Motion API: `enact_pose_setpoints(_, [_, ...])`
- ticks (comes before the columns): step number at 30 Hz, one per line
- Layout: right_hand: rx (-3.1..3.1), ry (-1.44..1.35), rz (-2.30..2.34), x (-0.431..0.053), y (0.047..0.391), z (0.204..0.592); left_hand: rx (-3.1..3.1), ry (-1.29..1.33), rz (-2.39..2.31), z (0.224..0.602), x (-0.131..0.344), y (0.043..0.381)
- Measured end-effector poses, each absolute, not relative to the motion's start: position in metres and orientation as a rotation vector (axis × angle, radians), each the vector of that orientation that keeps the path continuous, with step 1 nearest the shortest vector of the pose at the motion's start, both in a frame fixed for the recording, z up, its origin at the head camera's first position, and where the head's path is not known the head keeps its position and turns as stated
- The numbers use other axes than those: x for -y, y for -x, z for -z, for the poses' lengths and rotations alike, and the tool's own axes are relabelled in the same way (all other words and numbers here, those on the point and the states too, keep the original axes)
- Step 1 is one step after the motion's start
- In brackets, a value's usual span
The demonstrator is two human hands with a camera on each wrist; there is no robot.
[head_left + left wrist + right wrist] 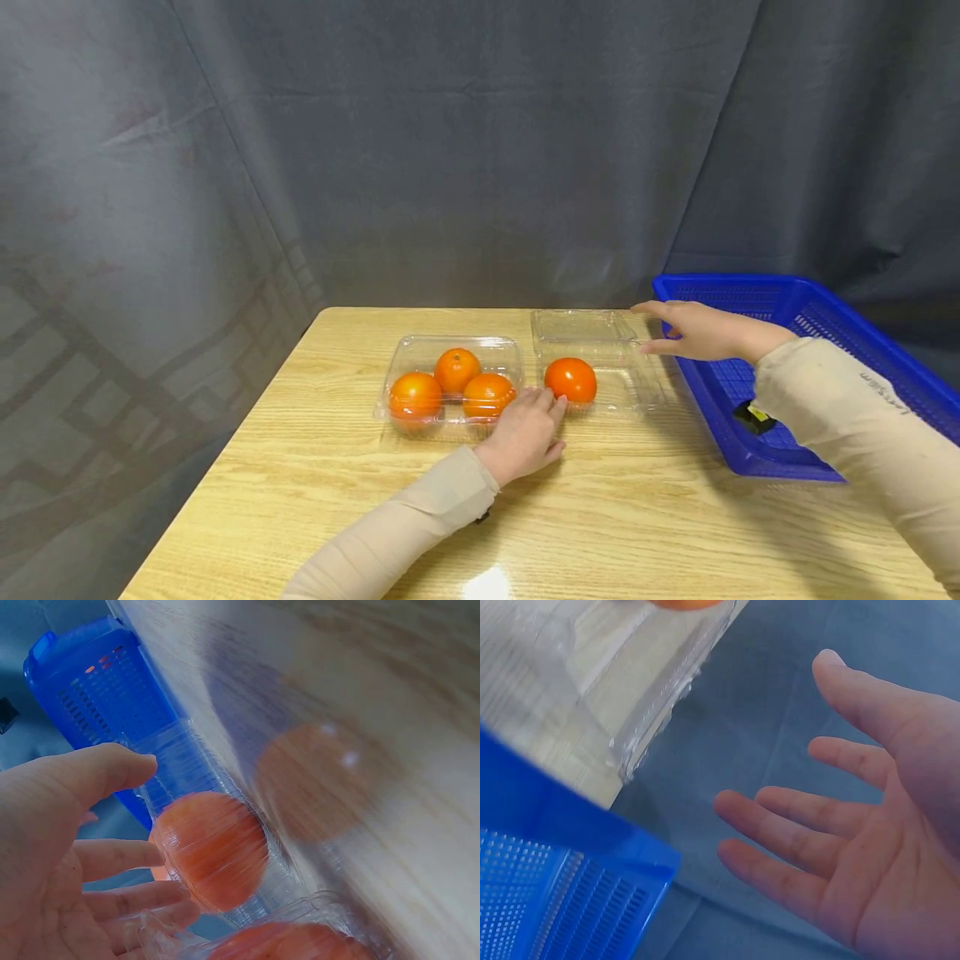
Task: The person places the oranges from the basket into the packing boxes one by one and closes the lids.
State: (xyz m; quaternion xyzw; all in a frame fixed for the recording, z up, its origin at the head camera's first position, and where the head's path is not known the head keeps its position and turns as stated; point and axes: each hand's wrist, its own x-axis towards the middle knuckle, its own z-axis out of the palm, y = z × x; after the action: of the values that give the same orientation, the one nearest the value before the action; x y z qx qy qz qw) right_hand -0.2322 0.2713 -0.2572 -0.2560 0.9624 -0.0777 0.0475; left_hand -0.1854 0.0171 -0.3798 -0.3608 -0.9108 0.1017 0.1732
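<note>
My left hand [522, 435] reaches to the near left corner of a clear plastic clamshell box [626, 388], fingers extended. In this box sits one glossy red-orange fruit, tomato-like [570, 380], close to the fingertips. The left wrist view shows the fruit [214, 851] through the plastic wall, the thumb and fingers spread around nothing. The lid [573, 324] of the box lies folded back behind it. Beyond the box's right side my right hand [705, 330] hovers with fingers spread and an empty palm, as the right wrist view confirms.
To the left stands another clear box [402, 350] with three orange fruits [457, 369] in it. A blue perforated basket [738, 450] stands at the right, below my right forearm. The wooden table [300, 467] ends at a grey curtain [480, 167] behind.
</note>
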Motion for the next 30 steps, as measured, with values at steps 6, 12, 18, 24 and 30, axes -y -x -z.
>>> enact_pose_setpoints(6, [-2.963, 0.706, 0.219, -0.289, 0.233, 0.254, 2.574, 1.022, -0.302, 0.379, -0.018, 0.185])
enact_pose_setpoints(12, [-2.985, 0.629, 0.173, -0.307, 0.233, 0.255, 2.582, 1.019, -0.300, 0.379, -0.017, 0.185])
enact_pose_setpoints(18, [-2.990, 0.561, 0.088, -0.326, 0.235, 0.259, 2.588, 1.021, -0.297, 0.378, -0.017, 0.186])
enact_pose_setpoints(24, [-2.958, 0.501, 0.042, -0.342, 0.236, 0.263, 2.597, 1.020, -0.297, 0.378, -0.017, 0.186])
enact_pose_setpoints(30, [-2.935, 0.438, 0.011, -0.361, 0.235, 0.268, 2.589, 1.024, -0.290, 0.378, -0.017, 0.185])
